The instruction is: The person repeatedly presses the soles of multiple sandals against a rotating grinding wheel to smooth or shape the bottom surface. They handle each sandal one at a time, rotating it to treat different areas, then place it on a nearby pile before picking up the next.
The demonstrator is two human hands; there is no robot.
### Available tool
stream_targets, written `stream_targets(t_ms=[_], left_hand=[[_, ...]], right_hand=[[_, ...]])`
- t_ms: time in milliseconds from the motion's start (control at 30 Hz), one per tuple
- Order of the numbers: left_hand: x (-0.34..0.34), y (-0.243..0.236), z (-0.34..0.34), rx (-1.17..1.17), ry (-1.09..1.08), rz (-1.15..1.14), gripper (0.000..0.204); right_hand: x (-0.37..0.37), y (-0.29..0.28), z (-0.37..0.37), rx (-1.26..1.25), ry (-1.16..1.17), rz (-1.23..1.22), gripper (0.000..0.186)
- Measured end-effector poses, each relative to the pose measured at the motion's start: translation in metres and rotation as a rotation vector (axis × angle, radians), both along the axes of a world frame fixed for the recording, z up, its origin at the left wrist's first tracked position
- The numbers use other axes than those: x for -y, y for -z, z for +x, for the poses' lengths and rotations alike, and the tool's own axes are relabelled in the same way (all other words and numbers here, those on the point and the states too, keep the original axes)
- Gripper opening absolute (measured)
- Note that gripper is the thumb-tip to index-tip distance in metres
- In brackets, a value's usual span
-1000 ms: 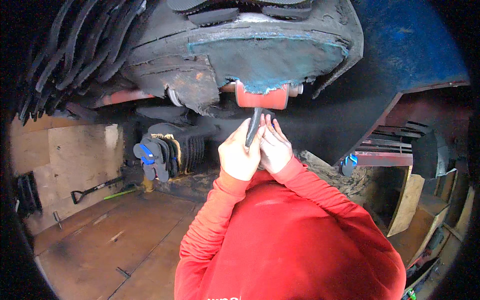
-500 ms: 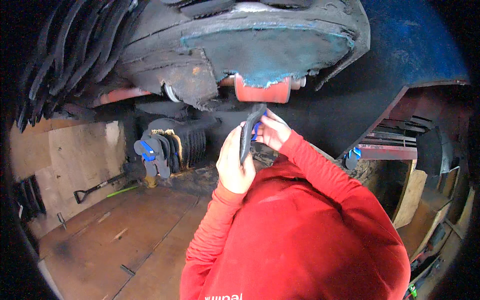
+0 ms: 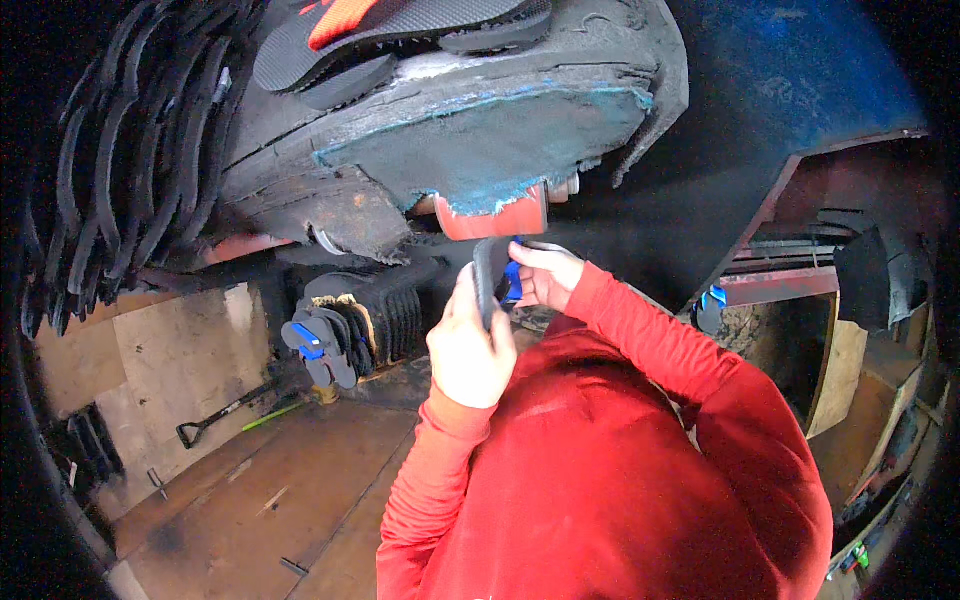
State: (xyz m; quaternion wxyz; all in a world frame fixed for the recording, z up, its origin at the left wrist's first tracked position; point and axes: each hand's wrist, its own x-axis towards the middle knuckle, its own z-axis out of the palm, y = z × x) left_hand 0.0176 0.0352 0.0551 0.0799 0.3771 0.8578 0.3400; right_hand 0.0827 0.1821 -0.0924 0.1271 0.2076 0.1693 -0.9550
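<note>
My left hand (image 3: pixel 471 350) grips the left side of a dark grey sandal (image 3: pixel 484 272) held on edge, showing a blue strap (image 3: pixel 513 284). The fingers of my right hand (image 3: pixel 548 272) close on that sandal at its right, by the strap. Just above the sandal is a red abrasive roller (image 3: pixel 495 225), partly covered by a dusty, frayed guard (image 3: pixel 470 145) with turquoise edges. Whether the sandal touches the roller I cannot tell.
Sandals, one with an orange-red strap (image 3: pixel 343 22), lie atop the machine. Dark soles (image 3: pixel 115 170) hang top left; stacked sandals (image 3: pixel 330 345) sit behind my hands' left. A shovel (image 3: pixel 195 432) is near the wooden wall (image 3: pixel 170 360). Shelving (image 3: pixel 840 375) stands right.
My left hand is lower and my right hand further apart from it, exposing the sandal's blue strap. The view has shifted, bringing the orange-red-strapped sandal atop the machine into sight.
</note>
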Motion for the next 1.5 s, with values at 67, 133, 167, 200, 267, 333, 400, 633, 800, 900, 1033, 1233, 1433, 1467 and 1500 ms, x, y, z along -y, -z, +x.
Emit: stream_targets(t_ms=[67,133,167,200,267,333,400,633,800,900,1033,1233,1433,1467,1500], left_hand=[[0.016,-0.009,0.005,0.062,-0.012,-0.031,0.048],[0.030,-0.015,0.010,0.054,0.013,-0.014,0.054],[0.035,-0.018,0.012,0.049,0.018,-0.001,0.054],[0.040,-0.022,0.016,0.063,0.014,-0.031,0.054],[0.049,-0.033,0.023,0.055,0.008,0.004,0.054],[0.051,-0.043,0.028,0.066,-0.002,0.072,0.052],[0.045,-0.047,0.027,0.173,-0.030,0.023,0.052],[0.048,-0.007,0.016,0.128,0.010,0.078,0.059],[0.117,0.028,0.044,0.295,-0.112,-0.042,0.054],[0.113,0.048,0.032,0.481,0.050,0.182,0.064],[0.054,0.072,-0.017,0.689,0.181,0.185,0.079],[0.007,0.059,-0.039,1.078,0.163,0.191,0.059],[-0.030,0.070,-0.056,1.219,0.103,0.098,0.033],[-0.029,0.076,-0.054,1.162,0.105,0.071,0.037],[-0.023,0.081,-0.048,1.070,0.109,0.197,0.045]], right_hand=[[0.004,-0.015,-0.006,0.024,0.031,0.039,0.039],[0.009,-0.029,-0.007,-0.012,0.064,-0.010,0.046],[0.012,-0.035,-0.004,0.000,0.080,0.017,0.050],[0.015,-0.042,-0.002,-0.008,0.095,0.025,0.054],[0.021,-0.052,0.005,-0.022,0.099,0.122,0.048],[0.026,-0.061,0.009,-0.056,0.059,0.160,0.051],[0.024,-0.065,0.007,-0.151,0.031,0.155,0.062],[0.006,-0.047,0.000,-0.023,0.106,0.080,0.052],[0.033,-0.034,0.019,-0.094,0.122,0.344,0.105],[0.041,-0.030,0.023,-0.267,0.120,0.551,0.114],[0.041,-0.031,0.025,-0.248,0.041,0.702,0.111],[0.035,-0.039,0.023,-0.252,0.005,0.521,0.100],[0.007,-0.034,-0.002,-0.040,0.103,0.366,0.060],[0.007,-0.033,0.000,-0.139,0.083,0.398,0.067],[0.007,-0.029,0.001,-0.118,0.048,0.456,0.073]])
